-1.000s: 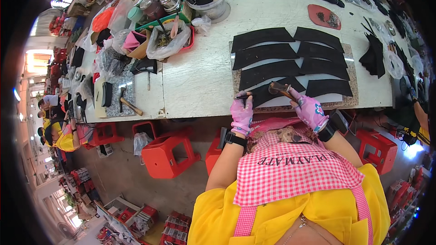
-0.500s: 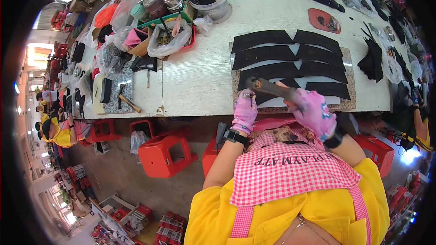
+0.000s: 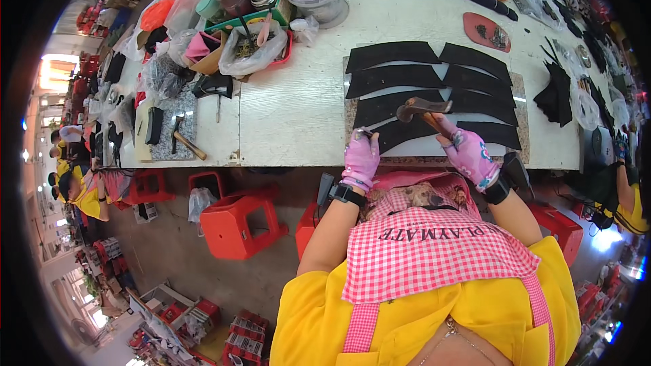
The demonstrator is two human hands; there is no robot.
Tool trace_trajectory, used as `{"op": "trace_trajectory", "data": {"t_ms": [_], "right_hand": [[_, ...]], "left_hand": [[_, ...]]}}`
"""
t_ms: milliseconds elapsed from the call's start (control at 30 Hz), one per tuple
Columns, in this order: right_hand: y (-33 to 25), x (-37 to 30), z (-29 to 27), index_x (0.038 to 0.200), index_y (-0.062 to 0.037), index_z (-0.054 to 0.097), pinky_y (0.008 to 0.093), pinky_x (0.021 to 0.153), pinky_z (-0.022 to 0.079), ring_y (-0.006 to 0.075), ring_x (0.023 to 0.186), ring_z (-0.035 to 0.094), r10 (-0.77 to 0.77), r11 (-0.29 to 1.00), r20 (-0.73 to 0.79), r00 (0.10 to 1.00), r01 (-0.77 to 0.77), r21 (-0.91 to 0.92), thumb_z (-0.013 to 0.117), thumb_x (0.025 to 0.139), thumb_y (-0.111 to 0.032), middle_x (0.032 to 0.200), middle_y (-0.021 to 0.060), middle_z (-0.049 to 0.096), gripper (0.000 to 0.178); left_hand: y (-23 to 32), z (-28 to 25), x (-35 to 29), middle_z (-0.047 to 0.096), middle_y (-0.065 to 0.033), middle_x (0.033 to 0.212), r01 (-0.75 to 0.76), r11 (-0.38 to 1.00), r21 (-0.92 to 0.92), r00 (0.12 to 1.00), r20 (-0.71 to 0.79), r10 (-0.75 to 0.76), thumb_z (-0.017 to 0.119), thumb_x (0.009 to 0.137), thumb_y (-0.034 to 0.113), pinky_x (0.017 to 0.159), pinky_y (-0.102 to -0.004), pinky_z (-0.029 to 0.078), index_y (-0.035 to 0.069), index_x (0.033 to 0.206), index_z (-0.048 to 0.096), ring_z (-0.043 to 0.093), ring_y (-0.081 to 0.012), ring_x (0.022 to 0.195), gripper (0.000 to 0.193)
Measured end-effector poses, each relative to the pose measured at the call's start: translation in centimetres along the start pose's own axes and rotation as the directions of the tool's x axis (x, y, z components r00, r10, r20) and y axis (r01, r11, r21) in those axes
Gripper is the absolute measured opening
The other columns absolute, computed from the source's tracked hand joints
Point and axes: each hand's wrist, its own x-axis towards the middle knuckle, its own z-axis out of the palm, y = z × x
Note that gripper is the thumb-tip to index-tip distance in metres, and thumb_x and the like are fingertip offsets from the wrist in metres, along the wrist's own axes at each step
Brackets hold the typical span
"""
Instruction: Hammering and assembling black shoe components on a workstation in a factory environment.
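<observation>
Grasps a brown, curved-headed hammer [image 3: 422, 106] in the pink-gloved right hand [image 3: 470, 157] over curved black strips [image 3: 395, 83] on the white table [image 3: 291, 108], pinches a small dark object [image 3: 366, 133] in the pink-gloved left hand [image 3: 361, 160], and could bruise that hand by swinging astray.

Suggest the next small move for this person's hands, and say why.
Probably bring the hammer down toward the small dark item: the right hand grips the hammer with its head raised, while the left hand pinches that item by the nearest left black strip.
</observation>
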Motion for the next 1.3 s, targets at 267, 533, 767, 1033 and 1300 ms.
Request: {"op": "trace_trajectory", "data": {"t_ms": [267,533,767,1033,1300], "right_hand": [[-0.4,-2.1,-0.8,0.129,-0.0184,0.044,0.0409,0.058,0.045,0.0348,0.067,0.059,-0.015,0.993,-0.101,0.995,0.027,0.119,0.054,0.085,-0.018,0.071,0.0189,0.058,0.045],[-4.9,-1.4,-5.4,0.099,-0.0116,0.062,0.0336,0.055,0.045,0.0297,0.066,0.059,-0.26,0.951,-0.02,0.965,0.26,0.168,0.061,0.077,-0.018,0.074,0.0128,0.059,0.023],[-3.9,-0.3,-2.2,0.078,-0.0093,0.059,0.0365,0.051,0.045,0.0307,0.056,0.056,-0.419,0.908,-0.049,0.907,0.419,-0.005,0.063,0.076,-0.023,0.065,0.0105,0.057,0.015],[0.9,1.3,0.9,0.137,-0.0239,0.033,0.0336,0.059,0.049,0.025,0.066,0.063,0.165,0.98,0.363,0.917,-0.11,-0.166,0.05,0.088,-0.02,0.081,0.0158,0.062,0.052],[5.9,-1.4,-3.7,0.134,-0.0148,0.037,0.0353,0.06,0.046,0.0356,0.073,0.061,0.231,0.968,-0.235,0.944,-0.2,0.148,0.057,0.085,-0.022,0.079,0.0203,0.06,0.054]], "left_hand": [[-0.3,0.7,-0.6,0.062,-0.0108,0.076,-0.026,0.979,-0.202,0.995,-0.095,0.007,0.059,0.083,0.015,0.066,-0.031,0.046,0.003,0.087,0.06,0.061,-0.023,0.072,0.013],[0.5,0.9,-0.9,0.06,-0.0141,0.087,-0.05,0.996,-0.075,0.999,-0.024,0.048,0.056,0.084,0.012,0.067,-0.0352,0.047,0.002,0.086,0.057,0.059,-0.0307,0.078,0.01],[0.0,1.8,-1.0,0.058,-0.0141,0.094,-0.211,0.963,0.168,0.974,0.113,0.194,0.052,0.085,0.011,0.068,-0.0384,0.048,0.003,0.091,0.056,0.058,-0.0336,0.08,0.011],[0.2,0.9,-0.2,0.06,-0.0137,0.085,-0.099,0.993,-0.064,0.994,0.035,0.101,0.056,0.084,0.014,0.064,-0.0364,0.048,0.004,0.088,0.056,0.06,-0.0317,0.075,0.01],[1.3,-0.4,3.4,0.059,-0.0215,0.081,-0.1,0.995,-0.025,0.98,0.169,0.103,0.054,0.086,0.022,0.067,-0.0468,0.044,0.001,0.088,0.057,0.055,-0.0417,0.076,0.021]]}}
